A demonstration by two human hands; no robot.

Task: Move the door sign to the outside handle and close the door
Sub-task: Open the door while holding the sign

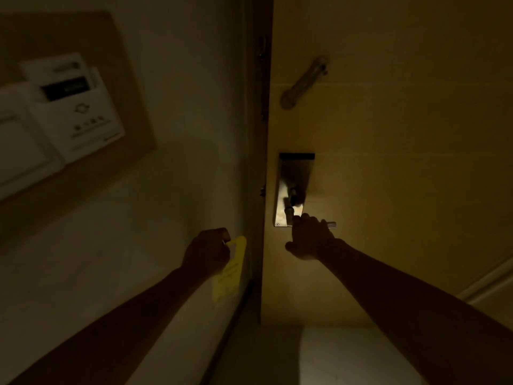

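The room is dim. My left hand (pixel 206 252) grips the top of a yellow door sign (pixel 229 273), which hangs down in front of the wall just left of the door frame. My right hand (pixel 312 237) is closed over the metal lever handle (pixel 330 225) on the inner face of the wooden door (pixel 388 162). Only the lever's tip shows past my fingers. Above the hand is the steel lock plate (pixel 294 187) with a small thumb turn. The door sits flush in its frame (pixel 256 162); no gap is visible.
A metal swing-bar door guard (pixel 304 81) is mounted higher on the door. On the left wall, a wooden board carries a white key-card holder (pixel 75 107) and light switches (pixel 19 145). Pale floor tile (pixel 347 357) lies below the door.
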